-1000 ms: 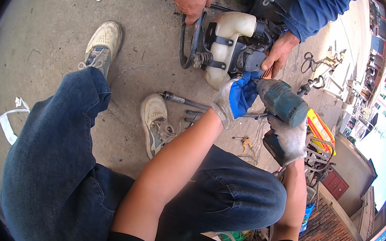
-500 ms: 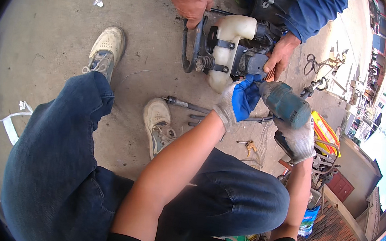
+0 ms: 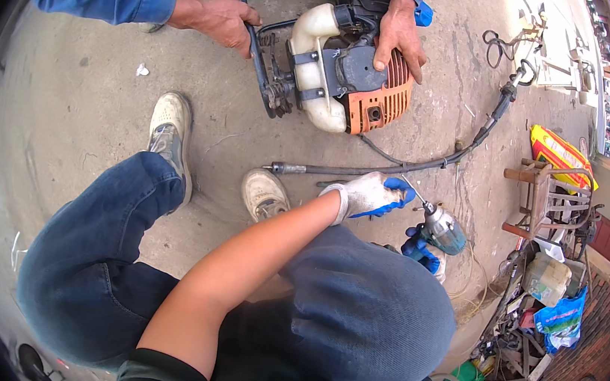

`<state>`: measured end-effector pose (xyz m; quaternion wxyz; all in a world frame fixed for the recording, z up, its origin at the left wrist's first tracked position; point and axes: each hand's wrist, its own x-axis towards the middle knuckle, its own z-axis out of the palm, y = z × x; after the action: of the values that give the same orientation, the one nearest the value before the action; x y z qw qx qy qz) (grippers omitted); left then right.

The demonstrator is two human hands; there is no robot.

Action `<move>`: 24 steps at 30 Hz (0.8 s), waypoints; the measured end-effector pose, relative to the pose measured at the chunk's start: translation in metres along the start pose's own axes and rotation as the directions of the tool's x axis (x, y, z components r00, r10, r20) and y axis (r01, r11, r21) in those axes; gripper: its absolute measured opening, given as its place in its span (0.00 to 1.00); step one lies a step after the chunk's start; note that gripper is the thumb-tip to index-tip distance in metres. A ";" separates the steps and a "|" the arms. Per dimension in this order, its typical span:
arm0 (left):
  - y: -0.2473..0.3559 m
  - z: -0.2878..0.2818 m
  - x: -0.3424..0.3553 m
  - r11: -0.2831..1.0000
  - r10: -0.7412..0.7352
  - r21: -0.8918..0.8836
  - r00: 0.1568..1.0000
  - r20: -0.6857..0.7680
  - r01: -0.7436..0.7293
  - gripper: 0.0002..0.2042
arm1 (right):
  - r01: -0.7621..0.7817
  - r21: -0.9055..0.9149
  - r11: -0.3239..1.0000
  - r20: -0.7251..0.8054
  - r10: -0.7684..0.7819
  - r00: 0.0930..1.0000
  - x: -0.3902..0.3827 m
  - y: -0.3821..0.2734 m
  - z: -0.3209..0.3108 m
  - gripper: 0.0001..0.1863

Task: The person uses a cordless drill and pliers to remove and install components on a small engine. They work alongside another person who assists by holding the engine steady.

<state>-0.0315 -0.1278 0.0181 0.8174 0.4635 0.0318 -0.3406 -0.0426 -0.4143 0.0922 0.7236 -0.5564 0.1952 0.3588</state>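
My left hand (image 3: 372, 197), in a white glove with blue palm, is closed beside the driver's long bit; whatever is in its fingers is hidden. My right hand (image 3: 427, 255), also gloved, grips a teal cordless impact driver (image 3: 445, 232) beside my raised knee, bit towards the left hand. Beyond them sits a small engine (image 3: 363, 73) with an orange slotted cover and a white plastic tank (image 3: 310, 63). A co-worker's hand (image 3: 222, 21) holds its black tubular frame (image 3: 257, 65); the other hand (image 3: 400, 39) presses on the cover.
A black flexible shaft (image 3: 398, 169) curves over the concrete between me and the engine. To the right stand a small chair (image 3: 557, 193), a yellow-and-red bag (image 3: 559, 153), a plastic jug (image 3: 547, 278) and a blue bag (image 3: 561, 321) among scrap. My shoes (image 3: 263, 192) are near the shaft's end.
Both my hands and the driver have drawn back from the engine towards my knee. The engine now shows its orange cover, and the co-worker's hand has shifted onto it.
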 end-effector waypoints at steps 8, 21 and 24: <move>0.039 -0.094 -0.067 0.653 0.256 0.711 0.807 -0.532 0.262 0.18 | -0.016 0.385 0.923 -0.327 0.152 0.933 -0.053 0.174 -0.178 0.16; 0.080 -0.122 -0.076 -0.141 0.573 0.860 0.749 -0.334 0.491 0.41 | -0.473 -0.652 0.592 -0.601 -0.024 0.799 0.010 0.127 -0.020 0.35; 0.079 -0.132 -0.074 -0.016 0.446 0.874 0.786 -0.428 0.485 0.47 | -0.353 -0.734 0.580 -0.535 -0.173 0.827 0.073 0.144 0.049 0.36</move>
<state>-0.0072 0.0408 0.0280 0.1612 0.9809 0.0515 -0.0956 -0.1058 -0.3284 -0.0379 0.2795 -0.8902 0.2398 0.2681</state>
